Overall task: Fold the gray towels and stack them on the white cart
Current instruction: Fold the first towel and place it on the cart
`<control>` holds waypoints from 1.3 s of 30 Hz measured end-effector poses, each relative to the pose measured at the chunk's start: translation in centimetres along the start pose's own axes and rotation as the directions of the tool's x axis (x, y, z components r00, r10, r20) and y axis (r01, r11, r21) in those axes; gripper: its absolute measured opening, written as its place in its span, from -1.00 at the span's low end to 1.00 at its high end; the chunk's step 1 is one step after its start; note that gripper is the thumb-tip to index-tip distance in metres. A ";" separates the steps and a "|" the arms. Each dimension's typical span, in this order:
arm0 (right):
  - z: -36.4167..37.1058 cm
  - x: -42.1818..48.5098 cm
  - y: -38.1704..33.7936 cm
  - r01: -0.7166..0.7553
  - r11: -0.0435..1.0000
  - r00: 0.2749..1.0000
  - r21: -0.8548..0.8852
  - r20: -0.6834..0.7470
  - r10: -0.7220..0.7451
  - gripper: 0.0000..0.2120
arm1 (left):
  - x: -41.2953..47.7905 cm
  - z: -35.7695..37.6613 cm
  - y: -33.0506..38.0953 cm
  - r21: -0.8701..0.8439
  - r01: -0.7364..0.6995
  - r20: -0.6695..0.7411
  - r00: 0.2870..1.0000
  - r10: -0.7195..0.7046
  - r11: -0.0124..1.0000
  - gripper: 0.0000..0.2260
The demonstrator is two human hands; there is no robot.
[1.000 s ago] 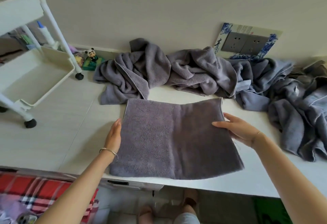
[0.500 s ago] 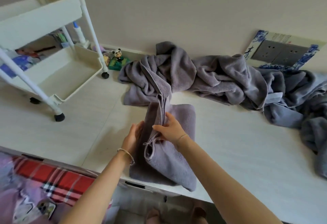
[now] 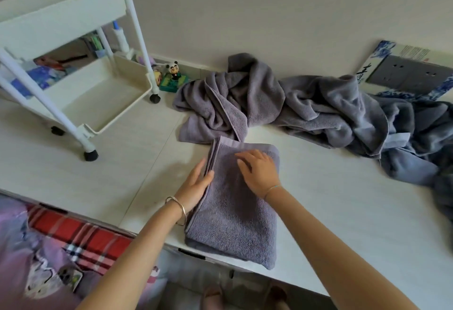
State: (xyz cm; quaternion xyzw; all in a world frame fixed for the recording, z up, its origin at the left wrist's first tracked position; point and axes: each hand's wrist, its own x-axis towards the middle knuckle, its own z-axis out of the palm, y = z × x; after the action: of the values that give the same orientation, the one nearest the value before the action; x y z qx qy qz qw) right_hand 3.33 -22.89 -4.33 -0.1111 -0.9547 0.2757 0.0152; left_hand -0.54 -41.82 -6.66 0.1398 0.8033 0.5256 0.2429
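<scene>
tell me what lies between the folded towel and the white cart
Head view: only bare tabletop up to the white cart, plus the left hand against the edge of the folded towel.

A folded gray terry towel lies on the pale white desk, its near end reaching the desk's front edge. The left hand rests with straight fingers against the towel's layered left edge, and the right hand lies flat on top. Behind, a crumpled heap of gray towels stretches along the wall. At the left a white wheeled cart with trays stands on the desk, with a small panda figurine just beside it.
</scene>
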 end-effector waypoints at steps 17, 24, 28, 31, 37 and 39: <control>-5.8 -12.5 11.0 -0.416 0.851 0.909 -0.319 -0.173 0.380 -0.63 | 1.7 10.6 4.7 0.890 -0.279 0.273 0.960 0.069 0.361 -0.45; -5.8 -11.0 10.4 -0.195 0.946 0.947 -0.259 -0.300 0.113 -0.52 | 1.9 11.8 6.0 0.909 -0.246 0.192 0.963 0.187 0.337 -0.44; -4.3 -8.1 11.7 -0.158 0.942 0.987 -0.296 -0.061 0.146 -0.29 | 2.2 12.5 4.8 0.893 -0.263 0.209 0.961 0.181 0.365 -0.42; -3.7 -7.4 13.9 -0.267 0.928 0.963 -0.259 -0.095 0.251 -0.23 | 3.2 11.6 3.3 0.859 -0.173 0.116 0.982 0.146 0.481 -0.35; -3.6 -7.2 14.3 -0.351 0.891 0.936 -0.288 -0.096 0.338 -0.27 | 4.0 11.3 3.3 0.811 -0.008 -0.013 0.999 0.033 0.585 -0.39; -4.1 -7.2 13.8 -0.407 0.870 0.913 -0.277 -0.088 0.399 -0.36 | 3.6 11.0 4.2 0.834 0.002 -0.034 0.998 0.047 0.551 -0.41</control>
State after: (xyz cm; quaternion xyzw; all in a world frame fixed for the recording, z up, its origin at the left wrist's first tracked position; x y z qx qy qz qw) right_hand 13.56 -10.96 -7.92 -0.3126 -0.9400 0.1284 -0.0455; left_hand 2.24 -29.84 -7.37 0.2347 0.9605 0.0891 0.1201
